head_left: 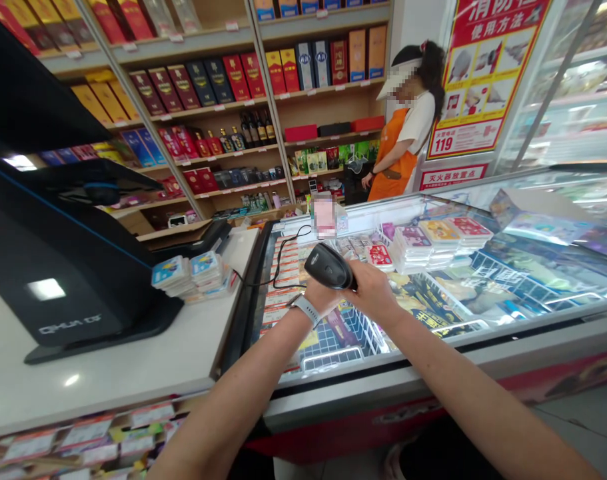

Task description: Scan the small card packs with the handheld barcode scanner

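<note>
Gripping a black barcode scanner (329,265) in the right hand (372,292), the person holds it just above the glass lid of a chest freezer (488,347), near the freezer's front edge, with both forearms reaching forward from the bottom of the view. The right fingers (369,277) are curled together and clamped over the scanner's back. The left hand (318,297) sits just beside the right, close under the scanner's nose, and its fingers are hidden, so I can't tell whether they are apart or together. A pale watch (303,310) circles the left wrist. A black coiled cable (278,263) runs from the scanner to the left of the freezer, where a white worktop (108,363) carries stacks of small cards (190,275) and a black till (68,267), its logo too blurred to read. Inside the freezer lie wire baskets (343,337) and stacked packs (428,243). Behind the freezer, wooden shelves (278,157) hold red, gold and navy boxes (198,83) and dark bottles (253,129). Beyond its far end stands a co-worker (403,127) in an orange apron, hands low. To the right of that person, a red poster (483,80) shows "使用方法" and "119", and a sign (453,177) below reads "灭火器放置点".
</note>
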Tool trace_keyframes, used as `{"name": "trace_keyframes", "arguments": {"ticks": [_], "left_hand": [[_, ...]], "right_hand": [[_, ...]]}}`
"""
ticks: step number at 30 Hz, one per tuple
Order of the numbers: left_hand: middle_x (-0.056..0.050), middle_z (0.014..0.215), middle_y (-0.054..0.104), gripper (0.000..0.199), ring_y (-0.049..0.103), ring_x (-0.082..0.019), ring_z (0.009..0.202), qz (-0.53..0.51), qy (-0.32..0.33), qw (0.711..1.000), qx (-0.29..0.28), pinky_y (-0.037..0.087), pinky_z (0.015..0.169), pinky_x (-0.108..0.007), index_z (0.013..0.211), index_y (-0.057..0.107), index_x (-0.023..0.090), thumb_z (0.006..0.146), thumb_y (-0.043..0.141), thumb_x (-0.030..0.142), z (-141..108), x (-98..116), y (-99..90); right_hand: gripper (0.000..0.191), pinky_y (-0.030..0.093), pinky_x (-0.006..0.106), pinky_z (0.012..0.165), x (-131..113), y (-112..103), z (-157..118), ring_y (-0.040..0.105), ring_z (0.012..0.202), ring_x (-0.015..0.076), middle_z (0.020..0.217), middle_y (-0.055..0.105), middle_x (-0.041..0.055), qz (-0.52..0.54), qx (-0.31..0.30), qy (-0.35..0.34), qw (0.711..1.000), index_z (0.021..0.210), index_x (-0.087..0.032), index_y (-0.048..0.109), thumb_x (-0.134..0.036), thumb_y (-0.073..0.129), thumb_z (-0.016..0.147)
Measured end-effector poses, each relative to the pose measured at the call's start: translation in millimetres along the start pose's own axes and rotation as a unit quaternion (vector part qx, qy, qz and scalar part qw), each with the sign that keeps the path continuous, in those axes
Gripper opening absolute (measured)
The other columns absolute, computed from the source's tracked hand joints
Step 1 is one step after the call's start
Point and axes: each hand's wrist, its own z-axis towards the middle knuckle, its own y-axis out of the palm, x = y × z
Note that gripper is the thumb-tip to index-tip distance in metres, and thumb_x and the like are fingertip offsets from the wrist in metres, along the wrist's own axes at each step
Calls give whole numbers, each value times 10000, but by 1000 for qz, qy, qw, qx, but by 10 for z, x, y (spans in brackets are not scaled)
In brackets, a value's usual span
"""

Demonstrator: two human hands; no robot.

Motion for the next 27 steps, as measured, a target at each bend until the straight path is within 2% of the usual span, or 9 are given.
{"name": "trace_keyframes", "arguments": {"ticks": [2,4,8,11,13,17,21,24,27], "left_hand": [[-148,1021,644,167,478,-384,1196,98,31,994,-24,182,1108,-613,895,680,186,729,690,202,-120,58,-180],[-161,1193,600,299,420,-381,1273,222,59,973,-37,160,1106,-623,1063,646,194,764,644,202,-260,143,-373],[-150,1385,484,461,389,-328,1324,413,28,910,-41,207,1097,-592,1304,493,209,847,546,239,-539,312,-729],[-123,1375,503,429,420,-280,1305,498,6,866,-50,232,1099,-551,1316,478,213,890,482,266,-726,365,-986],[-118,1368,512,421,433,-272,1294,527,3,848,-45,244,1097,-536,1310,485,208,896,467,282,-831,370,-1170],[-124,1295,569,388,491,-260,1233,552,4,834,-4,269,1096,-486,1262,535,179,903,442,293,-970,394,-1567],[-138,1273,574,404,494,-268,1214,572,3,817,76,326,1062,-436,1251,550,162,890,447,312,-1014,499,-1949],[-162,1384,475,503,408,-297,1299,611,-22,778,147,282,1088,-458,1344,467,146,880,455,341,-1008,576,-2189],[-205,1485,332,616,259,-356,1387,643,-79,737,192,215,1097,-549,1427,349,116,875,453,369,-999,594,-2395]], "right_hand": [[288,474,346,710,0,3,2,639,817,252,920,674,107,2,2,-4,1000,1083,-154,555,-297,586,835],[279,469,337,701,4,12,0,634,801,244,912,671,102,6,0,-9,1000,1061,-154,560,-311,596,834],[281,469,338,701,20,38,-11,628,791,242,914,670,99,-2,-7,-17,1000,1068,-150,561,-308,582,837],[294,468,342,698,30,57,-23,625,780,240,913,671,101,-10,-14,-26,1000,1081,-147,563,-329,562,850],[297,467,341,700,33,65,-28,625,780,239,902,670,99,-13,-17,-32,999,1083,-146,563,-336,558,854],[302,461,332,687,27,69,-31,624,770,238,877,670,93,-23,-19,-38,999,1086,-144,562,-325,568,845],[300,454,329,680,26,79,-35,622,759,236,875,671,93,-36,-24,-42,998,1090,-143,562,-308,570,839],[301,452,326,687,32,92,-43,621,774,233,894,672,94,-33,-29,-44,998,1094,-148,558,-309,570,840],[300,444,322,683,35,98,-48,617,771,228,896,671,92,-34,-33,-44,998,1090,-151,555,-306,577,835]]}}
